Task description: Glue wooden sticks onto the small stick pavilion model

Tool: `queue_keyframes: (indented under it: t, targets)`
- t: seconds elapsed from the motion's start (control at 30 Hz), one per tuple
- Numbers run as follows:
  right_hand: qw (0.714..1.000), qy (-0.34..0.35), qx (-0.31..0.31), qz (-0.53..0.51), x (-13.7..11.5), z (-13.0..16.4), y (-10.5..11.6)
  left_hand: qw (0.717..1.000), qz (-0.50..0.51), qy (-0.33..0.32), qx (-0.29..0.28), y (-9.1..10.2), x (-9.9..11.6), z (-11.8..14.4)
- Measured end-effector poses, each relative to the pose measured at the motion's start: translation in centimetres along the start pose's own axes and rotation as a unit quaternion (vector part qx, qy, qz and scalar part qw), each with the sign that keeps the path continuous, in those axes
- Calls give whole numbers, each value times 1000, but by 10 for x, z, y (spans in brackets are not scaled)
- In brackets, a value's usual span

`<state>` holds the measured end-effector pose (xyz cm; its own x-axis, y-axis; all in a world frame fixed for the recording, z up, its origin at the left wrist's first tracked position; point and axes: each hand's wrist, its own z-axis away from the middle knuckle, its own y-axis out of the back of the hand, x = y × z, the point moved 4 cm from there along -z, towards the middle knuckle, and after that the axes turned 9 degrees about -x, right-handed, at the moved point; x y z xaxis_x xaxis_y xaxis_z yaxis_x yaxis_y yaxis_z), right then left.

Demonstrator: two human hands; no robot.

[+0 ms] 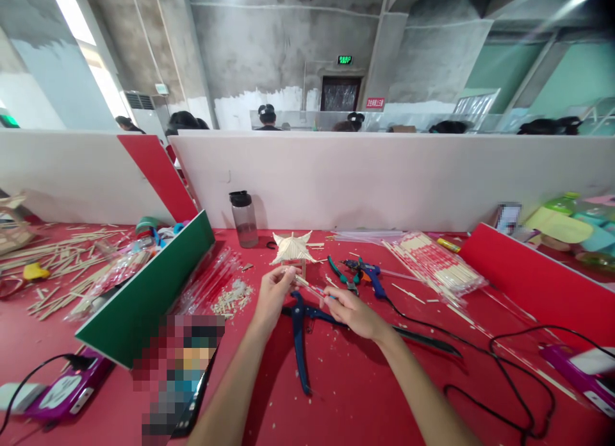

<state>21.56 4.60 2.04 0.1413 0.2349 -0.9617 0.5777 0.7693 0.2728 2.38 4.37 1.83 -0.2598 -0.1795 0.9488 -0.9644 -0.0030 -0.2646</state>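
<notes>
My left hand [275, 293] is closed, its thumb and fingers pinching one end of a pair of wrapped chopsticks [311, 286], pale with red-and-white wrapping. The other end sits in my right hand [353, 311], whose fingers are closed round it. Just behind my hands stands a small pavilion-like model [292, 248] with a pointed roof of pale sticks; its lower part is partly hidden. Under my hands lies a blue-handled hand cutter [300, 343], with a long dark arm reaching right. Green-handled pliers [354, 284] and a blue glue gun [377, 282] lie beyond my right hand.
Packs of wrapped chopsticks [439, 263] lie to the right. Stick offcuts [232, 298] and clear plastic wrappers [211, 279] are at left, near a phone [192, 375]. A bottle [245, 222] stands by the white partition [336, 183]. A green divider [148, 292] and black cable [446, 330] flank the workspace.
</notes>
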Motion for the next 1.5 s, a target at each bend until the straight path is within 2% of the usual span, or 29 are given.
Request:
queue_keyframes:
  t: [0.13, 0.3, 0.4, 0.5, 0.57, 0.7, 0.8, 0.87, 1.03, 1.17, 1.43, 1.5]
  targets:
    - [1000, 2, 10, -8, 5, -4, -6, 1000, 23, 10, -6, -7, -9, 2]
    - [999, 19, 35, -34, 8, -9, -12, 993, 40, 54, -100, -33, -20, 9]
    - [999, 18, 37, -14, 8, -9, -11, 991, 45, 49, -114, -39, -20, 10]
    - [1000, 8, 30, 6, 6, -7, -8, 993, 7, 46, -107, -36, -18, 10]
    - [1000, 4, 18, 15, 1, -5, -5, 996, -7, 36, -81, -31, -14, 9]
    - [1000, -3, 14, 24, -6, 0, 1, 1000, 18, 6, -25, -22, -7, 7]
    - [999, -4, 22, 23, -6, 1, 1, 1000, 15, 1, -15, -20, -6, 8]
    - [999, 1, 31, 26, -4, 0, -1, 1000, 1, 13, -28, -24, -8, 9]
    - [999, 18, 46, 6, 1, -5, -8, 992, 9, 52, -112, -41, -11, 13]
    - [999, 13, 32, 2, 3, -7, -9, 992, -5, 41, -121, -44, -11, 13]
    - [1000, -6, 24, 17, -4, -3, -6, 1000, 10, 17, -20, -28, -10, 9]
    - [1000, -11, 14, 7, -5, -4, -9, 1000, -1, 13, -20, -28, -8, 9]
